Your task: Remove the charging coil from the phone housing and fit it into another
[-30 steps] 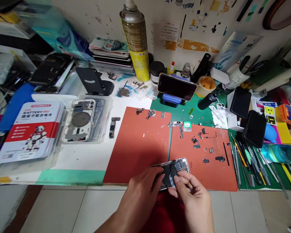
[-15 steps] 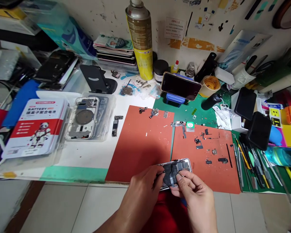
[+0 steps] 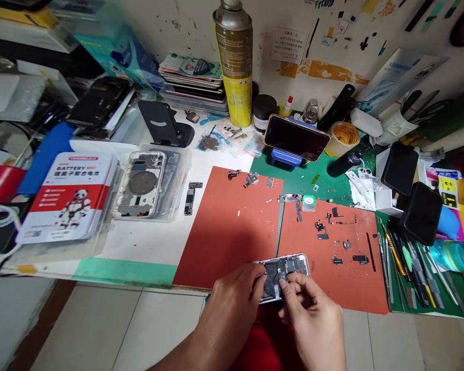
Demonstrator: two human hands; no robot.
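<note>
An opened phone housing [image 3: 302, 264] with a silver rim and dark inside parts is held tilted at the near edge of the orange mat. My left hand [image 3: 235, 296] is closed on its left end, thumb and fingers at the rim. Over the near right side of the housing, my right hand [image 3: 313, 309] pinches with thumb and forefinger; whatever lies between those fingertips is hidden. A grey flex cable [image 3: 277, 282] runs across the inside of the housing, right beside my right thumb. The other right fingers curl below the near rim.
Small phone parts [image 3: 360, 259] lie scattered over the orange mat [image 3: 224, 232]. Tweezers and screwdrivers [image 3: 419, 275] line the right. A logic board [image 3: 189, 200], a white phone back [image 3: 142, 185] and a battery box [image 3: 67, 196] lie left. A spray can [image 3: 237, 72] and propped phone [image 3: 296, 136] stand behind.
The view has swung slightly left, so the bench appears farther right. Both hands stay at the housing. My right hand's lower fingers have drawn in a little under the near rim.
</note>
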